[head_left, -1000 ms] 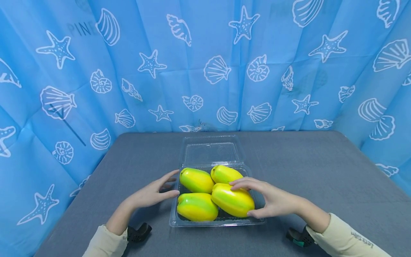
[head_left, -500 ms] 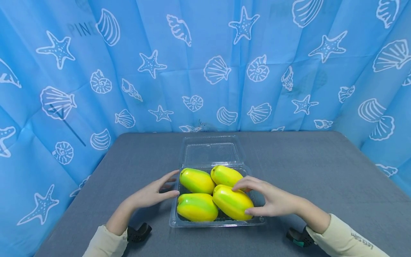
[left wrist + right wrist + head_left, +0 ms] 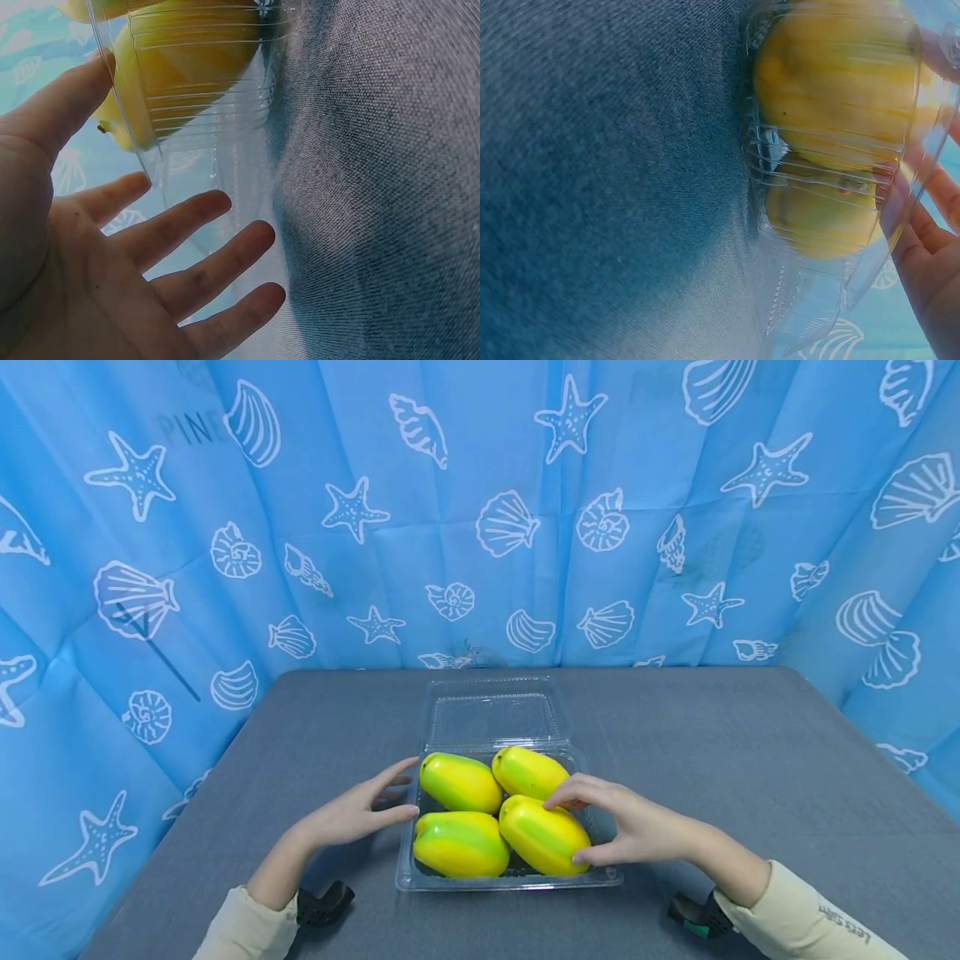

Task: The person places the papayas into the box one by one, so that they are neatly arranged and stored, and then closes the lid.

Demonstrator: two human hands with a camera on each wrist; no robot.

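Several yellow-green papayas lie in a clear plastic clamshell box (image 3: 510, 883). The front right papaya (image 3: 542, 837) sits slantwise in its corner, beside the front left papaya (image 3: 459, 845). My right hand (image 3: 637, 822) holds it from the right, thumb on its near side and fingertips on its upper side. Behind it are the back left papaya (image 3: 459, 782) and the back right papaya (image 3: 528, 771). At the box's left side, my left hand (image 3: 352, 810) has its fingers spread; its thumb is right at the rim in the left wrist view, palm (image 3: 97, 285) bare.
The box's hinged lid (image 3: 491, 714) lies folded back, away from me. Grey cloth covers the table (image 3: 720, 752). A blue curtain (image 3: 450, 485) with shells and starfish hangs along the table's far edge. A dark wrist mount (image 3: 325, 903) sits below my left wrist.
The front right papaya has turned a little and settled lower into its corner, with my right fingers following it. My left hand has stayed in place.
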